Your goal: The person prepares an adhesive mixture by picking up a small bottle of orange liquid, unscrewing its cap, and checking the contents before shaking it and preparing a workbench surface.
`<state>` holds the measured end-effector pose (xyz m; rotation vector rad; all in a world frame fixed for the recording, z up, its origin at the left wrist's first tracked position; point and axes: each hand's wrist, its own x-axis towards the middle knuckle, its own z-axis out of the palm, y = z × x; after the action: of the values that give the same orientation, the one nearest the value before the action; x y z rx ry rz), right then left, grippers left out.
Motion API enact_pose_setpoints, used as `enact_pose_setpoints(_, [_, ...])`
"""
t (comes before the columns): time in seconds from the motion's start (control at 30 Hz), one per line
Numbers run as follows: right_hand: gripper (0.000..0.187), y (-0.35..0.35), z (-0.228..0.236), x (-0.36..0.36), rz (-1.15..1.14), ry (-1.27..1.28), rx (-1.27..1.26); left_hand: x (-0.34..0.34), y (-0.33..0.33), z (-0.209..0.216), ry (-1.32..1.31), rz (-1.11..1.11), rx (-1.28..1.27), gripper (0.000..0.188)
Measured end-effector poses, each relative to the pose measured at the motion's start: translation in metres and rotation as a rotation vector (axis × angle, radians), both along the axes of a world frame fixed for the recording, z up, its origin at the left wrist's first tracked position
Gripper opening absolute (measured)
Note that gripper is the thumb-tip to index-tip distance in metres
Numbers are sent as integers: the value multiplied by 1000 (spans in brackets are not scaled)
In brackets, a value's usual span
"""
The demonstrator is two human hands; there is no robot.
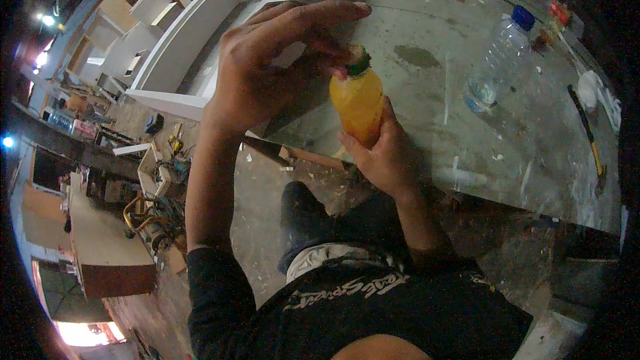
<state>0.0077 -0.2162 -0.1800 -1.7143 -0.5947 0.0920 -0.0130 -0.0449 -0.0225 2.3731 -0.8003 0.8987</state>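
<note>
My right hand (392,160) is wrapped round the lower part of a small clear bottle (360,103) of orange-yellow drink, held up tilted in front of me near the table's edge. A green cap (359,60) sits at the bottle's neck. Raised beside it, my left hand (267,60) has its fingers apart, one stretched out past the top of the bottle. Another fingertip lies against or very close to the cap; exact contact is hard to make out. Part of the left palm is in shadow.
On the worn grey-green table (413,113) stands a clear bottle with a blue cap (503,60) at right. A hammer (588,133) with a black and yellow handle lies farther right. White panel furniture (177,60) is at left, and a yellow-framed machine (150,223) stands on the floor.
</note>
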Motion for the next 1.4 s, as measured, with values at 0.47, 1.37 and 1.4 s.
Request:
enact_pose_setpoints(0.47, [54, 4, -6, -3, 33, 36, -39, -10, 2, -11, -68, 43, 112, 55])
enact_pose_setpoints(1.37, [65, -6, -14, 0, 26, 189, -8, 7, 0, -5, -8, -167, 114, 68])
enact_pose_setpoints(1.4, [66, -6, -20, 0, 46, 175, -8, 9, 2, -13, -11, -178, 119, 68])
